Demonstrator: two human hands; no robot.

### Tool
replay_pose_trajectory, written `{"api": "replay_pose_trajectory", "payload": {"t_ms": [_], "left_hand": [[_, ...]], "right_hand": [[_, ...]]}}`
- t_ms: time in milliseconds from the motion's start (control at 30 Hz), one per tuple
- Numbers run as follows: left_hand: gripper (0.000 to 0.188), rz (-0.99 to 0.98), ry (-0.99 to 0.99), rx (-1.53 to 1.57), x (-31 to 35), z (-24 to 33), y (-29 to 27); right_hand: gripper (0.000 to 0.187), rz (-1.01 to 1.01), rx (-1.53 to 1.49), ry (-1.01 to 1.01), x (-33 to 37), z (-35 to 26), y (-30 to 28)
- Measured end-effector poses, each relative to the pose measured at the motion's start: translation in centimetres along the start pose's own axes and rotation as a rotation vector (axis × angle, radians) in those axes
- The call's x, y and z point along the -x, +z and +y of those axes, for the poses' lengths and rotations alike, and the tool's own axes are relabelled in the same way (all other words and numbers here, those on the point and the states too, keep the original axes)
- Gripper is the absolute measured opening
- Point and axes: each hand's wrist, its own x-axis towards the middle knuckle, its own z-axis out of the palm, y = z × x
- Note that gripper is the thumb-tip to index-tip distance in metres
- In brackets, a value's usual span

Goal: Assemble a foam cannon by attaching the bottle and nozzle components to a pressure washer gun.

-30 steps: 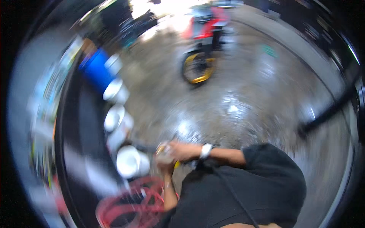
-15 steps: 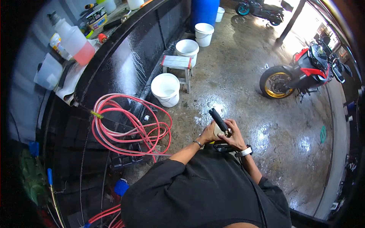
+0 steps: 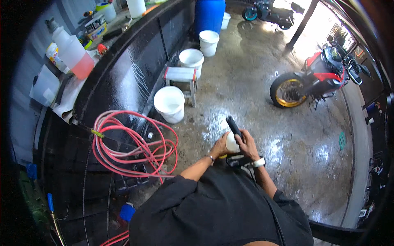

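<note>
In the head view you stand on a wet concrete floor [image 3: 262, 94], and your two hands meet just below the picture's centre. Your left hand [image 3: 220, 146] is wrapped around the left side of a small white bottle [image 3: 232, 144], fingers curled snugly on it. Your right hand [image 3: 247, 144] closes on the bottle's right side and on the black spray nozzle [image 3: 234, 127] that rises out of the bottle toward 11 o'clock. Both hands are shut around this one tool, touching each other across it. You wear a bracelet on the left wrist and a white-banded watch [image 3: 258, 162] on the right wrist. Your black shirt [image 3: 217, 209] fills the lower middle.

At 9 o'clock from your hands, a coil of red hose [image 3: 123, 143] hangs against the black wall [image 3: 119, 78] beside you. At 11 o'clock, near the hose, stands a white bucket [image 3: 169, 103], and just behind it a small white stool with red trim [image 3: 179, 75]. Further along the same line sit two more white buckets [image 3: 191, 58], then a blue barrel [image 3: 209, 14] at 12 o'clock.

On top of the wall at 10 o'clock, the table-like ledge carries a clear jug with pink liquid [image 3: 74, 53], a translucent canister [image 3: 43, 86] and some tins.

At 2 o'clock, well apart from you, a red motorcycle with a gold-rimmed wheel [image 3: 291, 89] is parked on the floor. A second, darker scooter [image 3: 269, 12] stands at 1 o'clock, far off.
</note>
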Motion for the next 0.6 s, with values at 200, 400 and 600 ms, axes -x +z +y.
{"api": "replay_pose_trajectory", "payload": {"t_ms": [200, 400, 600], "left_hand": [[0.098, -0.020, -0.027, 0.013, 0.4, -1.2, 0.8], [0.097, 0.048, 0.071, -0.059, 1.3, -0.6, -0.3], [0.097, 0.070, 0.007, -0.035, 1.2, -0.5, -1.1]], "right_hand": [[0.042, -0.197, -0.220, -0.014, 0.0, 1.9, -1.2], [0.038, -0.254, -0.382, 0.049, 0.8, 2.2, -0.9], [0.037, -0.275, -0.396, 0.087, 0.2, 2.2, -0.2]]}}
